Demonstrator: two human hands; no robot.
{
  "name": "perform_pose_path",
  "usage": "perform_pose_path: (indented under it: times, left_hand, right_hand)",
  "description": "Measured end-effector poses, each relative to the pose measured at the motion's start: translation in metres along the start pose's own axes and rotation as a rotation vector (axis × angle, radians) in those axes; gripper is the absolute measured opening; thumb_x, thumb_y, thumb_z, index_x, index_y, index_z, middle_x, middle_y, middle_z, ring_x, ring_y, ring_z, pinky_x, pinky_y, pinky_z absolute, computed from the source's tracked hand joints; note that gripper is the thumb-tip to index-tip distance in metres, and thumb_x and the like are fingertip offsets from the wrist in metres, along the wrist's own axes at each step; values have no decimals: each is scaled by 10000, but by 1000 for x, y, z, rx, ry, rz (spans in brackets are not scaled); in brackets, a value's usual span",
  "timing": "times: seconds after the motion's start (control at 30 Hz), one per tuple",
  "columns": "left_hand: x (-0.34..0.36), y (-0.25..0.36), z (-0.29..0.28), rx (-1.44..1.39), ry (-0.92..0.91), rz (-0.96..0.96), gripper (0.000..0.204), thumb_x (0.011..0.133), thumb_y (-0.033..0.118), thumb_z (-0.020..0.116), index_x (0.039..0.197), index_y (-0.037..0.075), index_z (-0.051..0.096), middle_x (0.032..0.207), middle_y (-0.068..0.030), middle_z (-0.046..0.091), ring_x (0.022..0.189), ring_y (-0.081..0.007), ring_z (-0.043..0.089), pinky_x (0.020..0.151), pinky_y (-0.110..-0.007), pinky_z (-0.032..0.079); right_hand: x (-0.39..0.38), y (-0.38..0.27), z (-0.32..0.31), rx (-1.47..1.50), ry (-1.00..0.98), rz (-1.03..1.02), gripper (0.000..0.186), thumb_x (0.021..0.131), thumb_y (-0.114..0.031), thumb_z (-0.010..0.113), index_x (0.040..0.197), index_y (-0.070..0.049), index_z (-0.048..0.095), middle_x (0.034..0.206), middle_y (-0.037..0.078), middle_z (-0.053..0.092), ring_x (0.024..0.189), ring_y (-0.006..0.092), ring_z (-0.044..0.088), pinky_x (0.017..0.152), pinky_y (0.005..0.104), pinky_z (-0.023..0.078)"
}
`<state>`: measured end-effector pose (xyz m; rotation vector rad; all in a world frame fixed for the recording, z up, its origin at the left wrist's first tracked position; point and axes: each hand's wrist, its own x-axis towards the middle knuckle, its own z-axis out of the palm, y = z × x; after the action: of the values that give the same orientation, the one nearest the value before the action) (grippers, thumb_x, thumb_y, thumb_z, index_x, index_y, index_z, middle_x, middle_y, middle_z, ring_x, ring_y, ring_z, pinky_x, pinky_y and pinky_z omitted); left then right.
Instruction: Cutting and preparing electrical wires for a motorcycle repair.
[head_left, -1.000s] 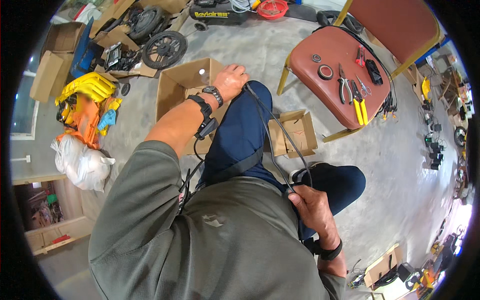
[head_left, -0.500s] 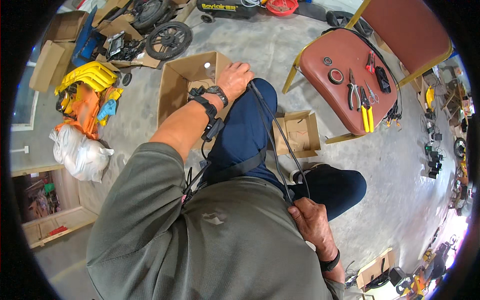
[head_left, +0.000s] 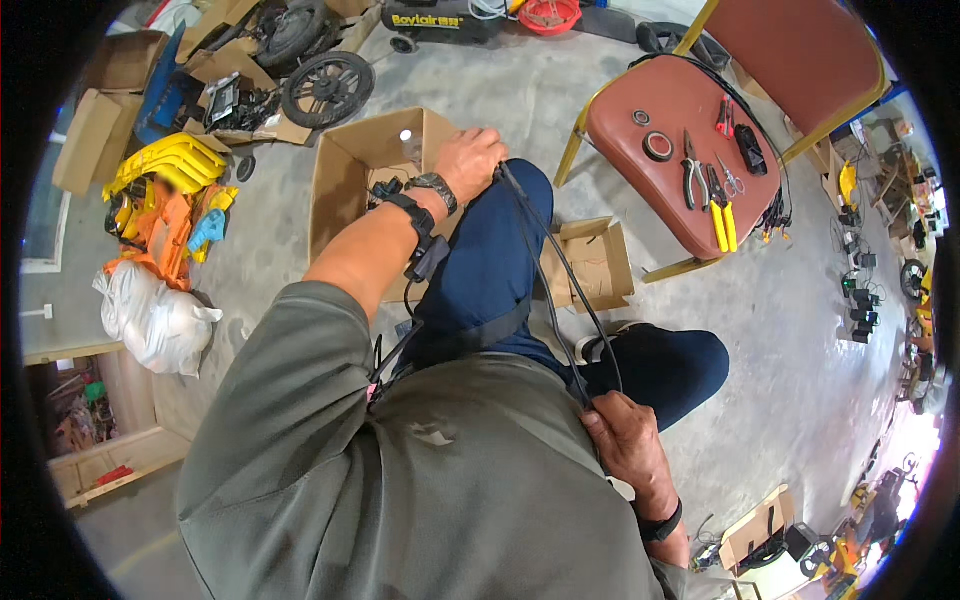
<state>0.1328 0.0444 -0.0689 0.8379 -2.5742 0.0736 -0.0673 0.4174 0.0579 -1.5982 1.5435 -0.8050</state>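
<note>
The left hand (head_left: 470, 165) was closed on one end of a dark cable (head_left: 573, 280), beside the left knee (head_left: 527, 185) and near the edge of a large box (head_left: 335, 190); its fingertips were partly hidden. The right hand (head_left: 627, 435) was closed on the same cable close to the waist, thumb pressed along it, fingers curled under and mostly out of sight. Between the two hands, the cable ran as two strands, together at the left hand and a little apart farther down, across the left thigh and over the gap between the legs. The large box stood open to the left of that leg, with a bottle (head_left: 411, 150) and some dark items inside. A small box (head_left: 592, 268) lay open on the floor (head_left: 780, 350) between the left leg and the chair (head_left: 625, 105). The chair's seat held two rings, pliers (head_left: 690, 180), a yellow-handled tool (head_left: 722, 225), scissors (head_left: 733, 182), a red tool (head_left: 725, 115) and a black item (head_left: 749, 150). Toward the upper left lay a wheel (head_left: 328, 90), yellow parts (head_left: 165, 165) and, lower down, a white bag (head_left: 160, 320).
</note>
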Motion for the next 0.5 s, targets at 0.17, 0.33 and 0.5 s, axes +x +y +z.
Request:
perform_pose_path:
  times: [0.17, 0.33, 0.5]
  left_hand:
    - [-4, -2, 0, -109, 100, 37, 207, 822, 160, 627, 1014, 83, 619, 1029, -82, 603, 979, -292, 566, 840, -406, 465]
    - [-6, -3, -3, -214, 141, -4, 275, 829, 191, 656, 1052, 41, 599, 1093, -126, 610, 1016, -327, 566, 882, -418, 461]
    - [-10, -6, -3, -275, 231, -7, 306, 806, 229, 698, 1020, 35, 598, 1049, -135, 623, 980, -336, 580, 862, -415, 470]
  right_hand:
    - [-4, 1, -1, 43, -17, 6, 129, 852, -112, 662, 867, 5, 611, 725, 139, 557, 624, 322, 580, 550, 382, 459]
    - [6, 8, 4, -32, 96, -208, 148, 851, -154, 677, 837, -15, 628, 774, 114, 581, 628, 280, 587, 566, 379, 460]
    - [10, 4, -1, -142, 1, -165, 197, 840, -204, 694, 824, -16, 636, 710, 99, 567, 596, 251, 552, 553, 361, 435]
